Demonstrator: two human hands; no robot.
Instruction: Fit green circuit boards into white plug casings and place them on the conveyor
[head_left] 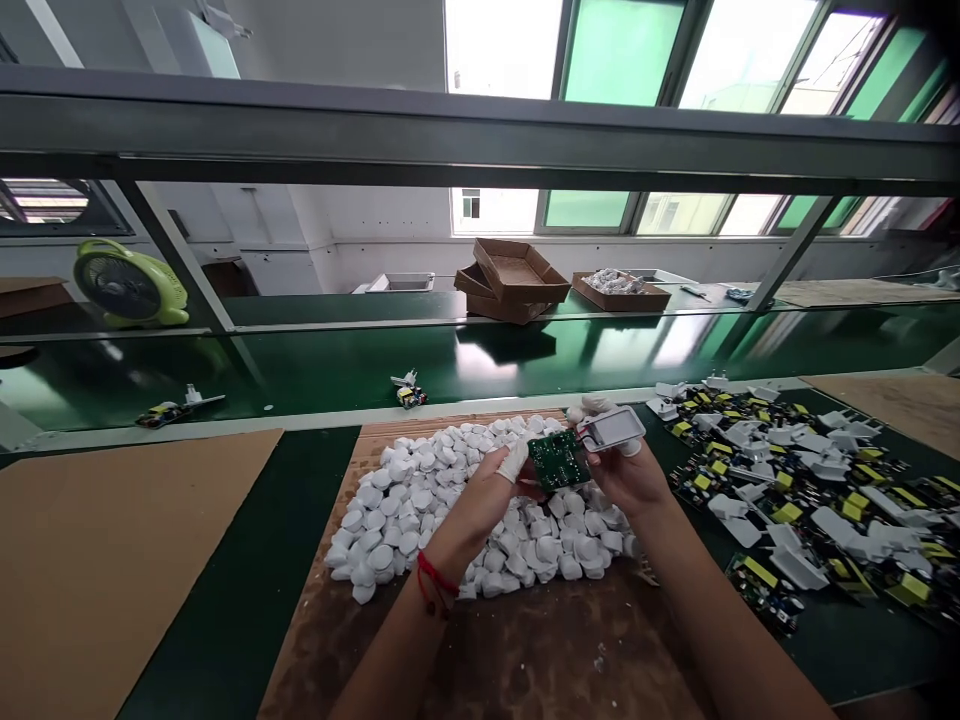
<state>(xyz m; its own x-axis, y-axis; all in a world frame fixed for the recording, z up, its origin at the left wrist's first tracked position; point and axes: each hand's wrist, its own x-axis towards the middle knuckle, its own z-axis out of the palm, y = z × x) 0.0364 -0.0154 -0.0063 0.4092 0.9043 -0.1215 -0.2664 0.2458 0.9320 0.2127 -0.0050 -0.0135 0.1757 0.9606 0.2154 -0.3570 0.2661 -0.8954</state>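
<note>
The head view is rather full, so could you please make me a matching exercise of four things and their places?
1. Circuit board
2. White shell
3. White pieces
4. Fan

A. Heaped on the brown board
B. At the far left
C. In the right hand
D. In the left hand

Pairs: 1-D, 2-C, 3-A, 4-B

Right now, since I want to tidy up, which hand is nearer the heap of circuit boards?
Right. The right hand holds a white case to the left of the heap; the left hand is farther left, at the green board's left edge.
</note>
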